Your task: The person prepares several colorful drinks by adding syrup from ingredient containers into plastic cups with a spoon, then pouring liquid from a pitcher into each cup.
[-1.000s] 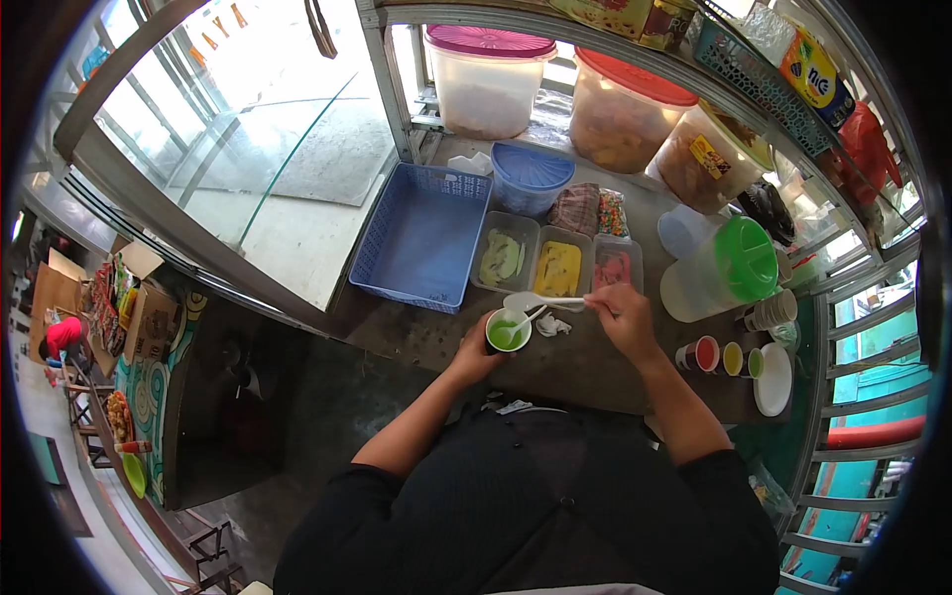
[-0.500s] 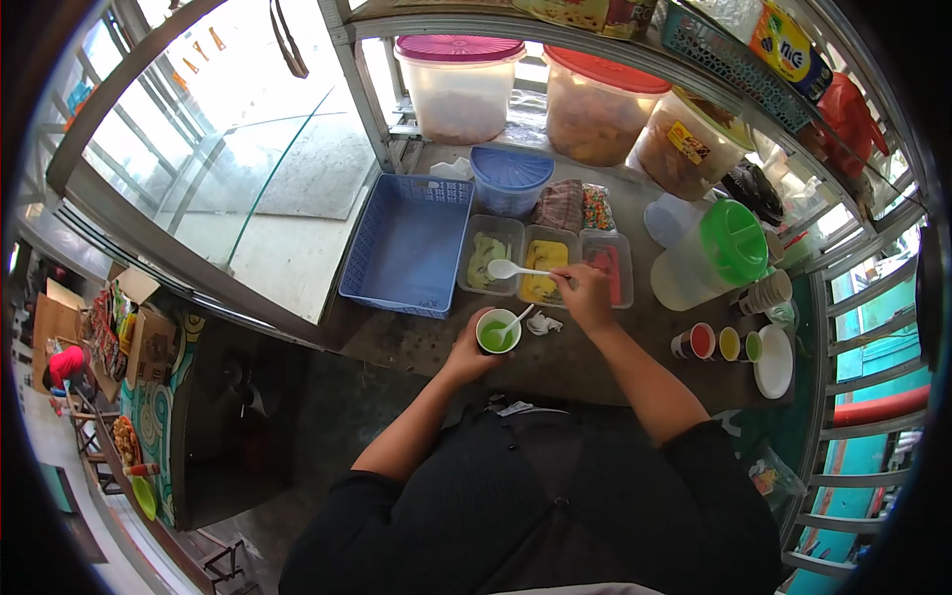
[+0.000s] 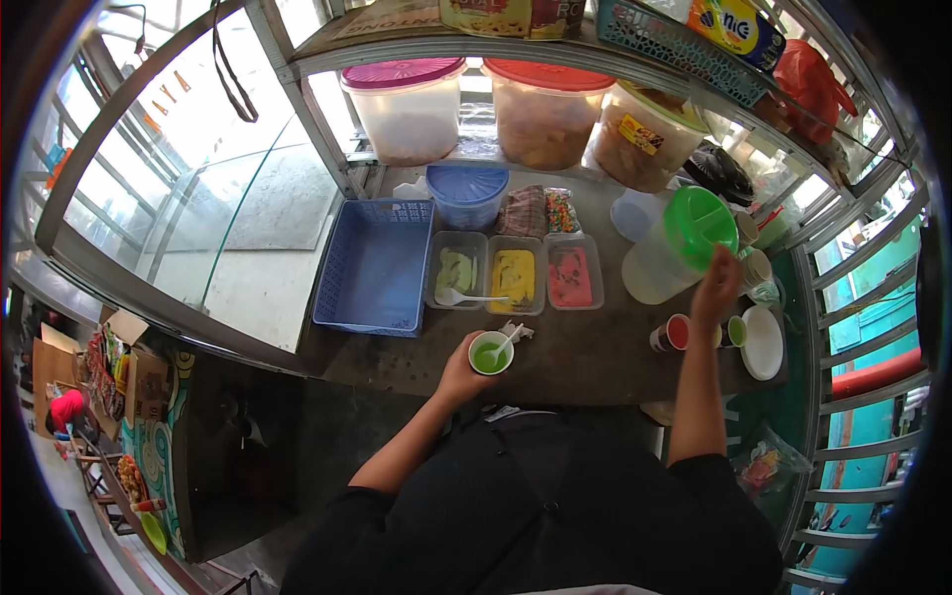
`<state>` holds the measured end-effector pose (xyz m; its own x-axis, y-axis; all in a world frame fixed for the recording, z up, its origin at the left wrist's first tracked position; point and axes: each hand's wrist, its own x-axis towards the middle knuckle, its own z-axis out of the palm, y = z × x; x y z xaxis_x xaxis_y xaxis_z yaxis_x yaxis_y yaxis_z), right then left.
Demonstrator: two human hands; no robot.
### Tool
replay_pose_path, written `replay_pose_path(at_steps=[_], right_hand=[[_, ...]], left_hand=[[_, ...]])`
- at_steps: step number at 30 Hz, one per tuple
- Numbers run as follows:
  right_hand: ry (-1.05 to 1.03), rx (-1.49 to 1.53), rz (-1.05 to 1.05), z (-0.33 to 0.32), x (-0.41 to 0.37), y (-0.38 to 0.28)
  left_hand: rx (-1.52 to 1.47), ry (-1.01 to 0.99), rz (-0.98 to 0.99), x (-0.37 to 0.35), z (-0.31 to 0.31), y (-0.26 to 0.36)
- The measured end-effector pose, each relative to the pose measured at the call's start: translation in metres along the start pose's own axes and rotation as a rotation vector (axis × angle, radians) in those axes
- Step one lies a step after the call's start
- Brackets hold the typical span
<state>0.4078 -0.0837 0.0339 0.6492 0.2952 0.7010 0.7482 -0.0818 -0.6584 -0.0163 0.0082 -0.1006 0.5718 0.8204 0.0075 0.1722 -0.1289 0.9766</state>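
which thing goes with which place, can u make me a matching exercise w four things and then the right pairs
Things:
1. left hand
2. right hand
3. larger white spoon
4. blue basket

Places:
A. lying over the green-filled tub and yellow-filled tub
B. around the white cup
C. to the left of both tubs
D. near the green lid of the pitcher

Pairs: 1-B, 2-D, 3-A, 4-C

Three open tubs (image 3: pixel 520 308) stand right of a plastic basket (image 3: pixel 372 263), a spoon (image 3: pixel 454 297) across the left two. Lidded bins (image 3: pixel 543 124) stand behind; right, a pitcher (image 3: pixel 650 273).
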Motion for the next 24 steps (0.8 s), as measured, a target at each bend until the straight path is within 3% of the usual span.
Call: replay_pose_path(at_steps=[1, 4, 7, 10, 16, 24], right_hand=[[0.07, 0.128, 0.099, -0.007, 0.02, 0.025], [0.016, 0.33, 0.507, -0.022, 0.071, 0.136], [-0.044, 0.184, 0.748, -0.019, 0.086, 0.104], [-0.165, 0.456, 0.832, -0.014, 0.089, 0.078], [-0.62, 1.199, 0.963, 0.005, 0.125, 0.148], [-0.685, 1.21, 0.918, 0.022, 0.137, 0.152]], left_hand=[[0.006, -0.006, 0.004, 0.001, 0.003, -0.001], [0.011, -0.023, -0.004, 0.004, 0.012, 0.007], [0.027, -0.034, 0.002, 0.006, 0.028, 0.014], [0.067, -0.013, 0.042, 0.006, 0.05, 0.021], [0.079, -0.039, 0.07, 0.01, 0.098, 0.041], [0.035, 0.002, 0.026, 0.017, 0.152, 0.046]])
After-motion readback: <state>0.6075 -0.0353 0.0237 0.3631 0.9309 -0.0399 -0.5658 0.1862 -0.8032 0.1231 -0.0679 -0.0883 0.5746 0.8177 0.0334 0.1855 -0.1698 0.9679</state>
